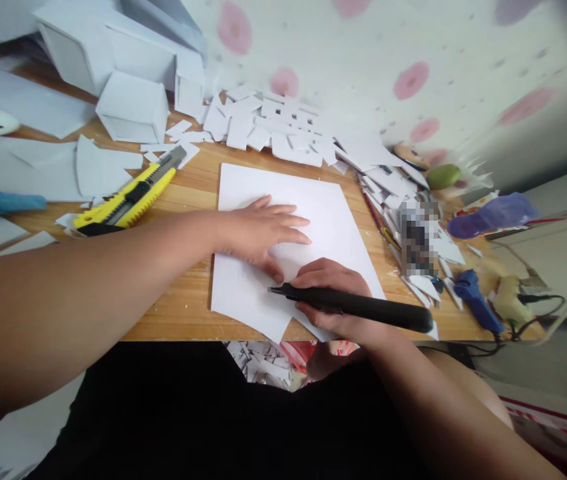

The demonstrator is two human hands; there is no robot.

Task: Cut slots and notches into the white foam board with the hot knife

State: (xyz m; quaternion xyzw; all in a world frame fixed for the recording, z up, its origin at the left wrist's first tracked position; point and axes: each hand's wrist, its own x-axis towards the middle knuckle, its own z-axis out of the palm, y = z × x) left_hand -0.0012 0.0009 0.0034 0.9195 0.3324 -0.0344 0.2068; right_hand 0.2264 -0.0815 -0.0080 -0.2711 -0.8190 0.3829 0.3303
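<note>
A white foam board (pixel 323 200) lies flat on the wooden table in front of me. My left hand (pixel 268 230) rests on it, palm down with fingers spread. In my right hand (pixel 333 287) is a black craft knife (pixel 363 307), gripped like a pen. Its short metallic tip sits over the board, just below my left thumb. A split runs in from the board's near edge, beside my right hand. My right fingers hide part of the board there.
A yellow utility knife (pixel 131 197) lies to the left. White box shapes (pixel 133 110) stand behind it. Offcuts (pixel 283 130) pile along the wall and right side. Blue (pixel 478 300) and beige (pixel 508 297) corded tools sit far right. A bag of scraps (pixel 263 363) is below the edge.
</note>
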